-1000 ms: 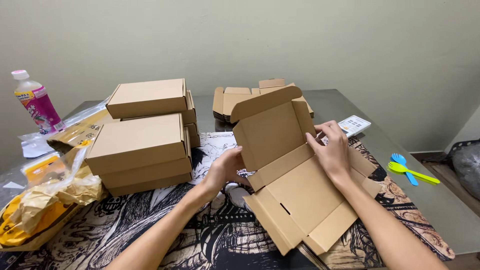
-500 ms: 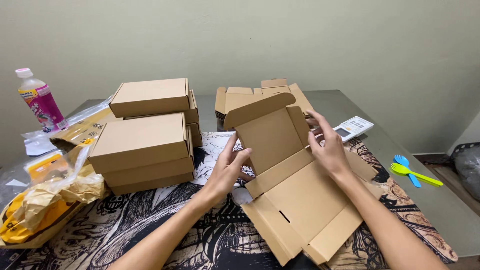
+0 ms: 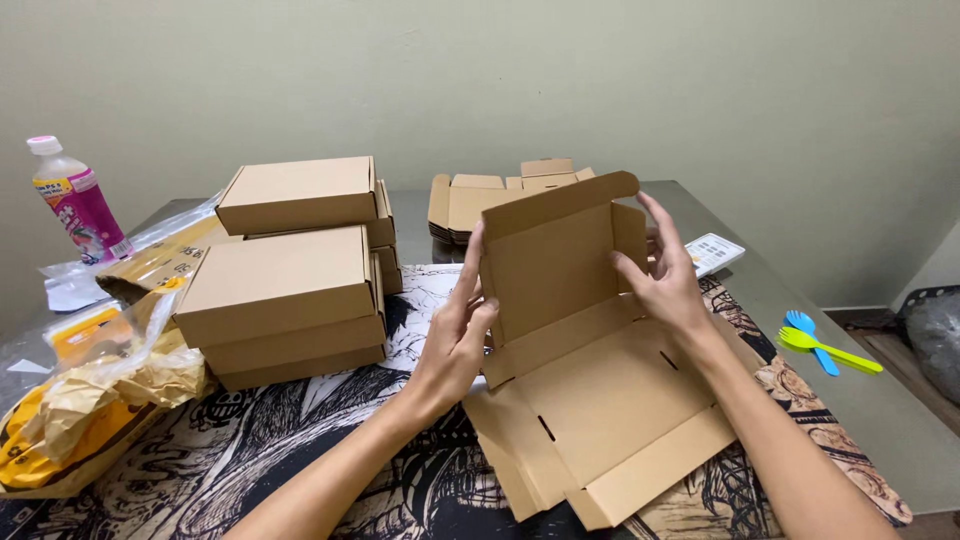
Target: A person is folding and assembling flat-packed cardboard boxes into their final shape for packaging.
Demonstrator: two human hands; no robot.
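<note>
A partly folded brown cardboard box [image 3: 590, 400] lies on the patterned mat [image 3: 250, 450], its back panel raised upright. My left hand [image 3: 455, 335] presses against the left edge of that upright panel, fingers extended. My right hand [image 3: 665, 280] grips the right side flap of the panel, thumb inside. The box's base and front flap lie flat toward me.
Two stacks of closed brown boxes [image 3: 285, 290] stand at the left. Flat unfolded box blanks [image 3: 470, 200] lie behind. A pink bottle [image 3: 78, 200], plastic bags with yellow packaging [image 3: 80, 390], a remote-like pad [image 3: 712, 252] and blue and green plastic spoons [image 3: 825, 345] rest on the table.
The back panel has been lifted more upright. Both hands have moved up along its sides, the right hand now holding the side flap.
</note>
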